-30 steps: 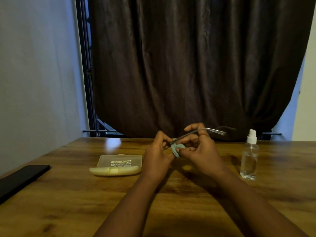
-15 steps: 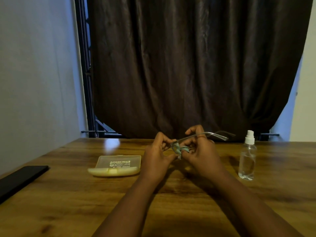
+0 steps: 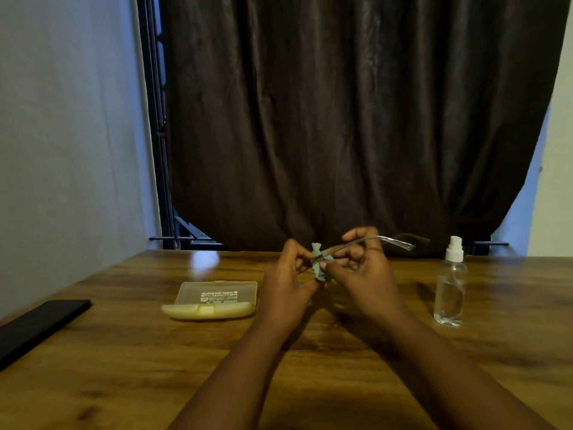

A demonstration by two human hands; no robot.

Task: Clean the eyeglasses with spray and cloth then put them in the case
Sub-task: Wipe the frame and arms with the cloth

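Wiping looks to be the step in hand: above the surface (image 3: 310, 383) both hands, left hand (image 3: 288, 283) and right hand (image 3: 362, 274), pinch the cloth (image 3: 319, 265) and eyeglasses (image 3: 372, 242); next, I judge, comes carrying them to the case (image 3: 214, 301).

White print on the case (image 3: 217, 297) lid is too blurred to read.

Home room, wooden table (image 3: 124, 367) against plain wall (image 3: 62, 150), dark brown curtain (image 3: 341, 119) over barred window (image 3: 155, 150)
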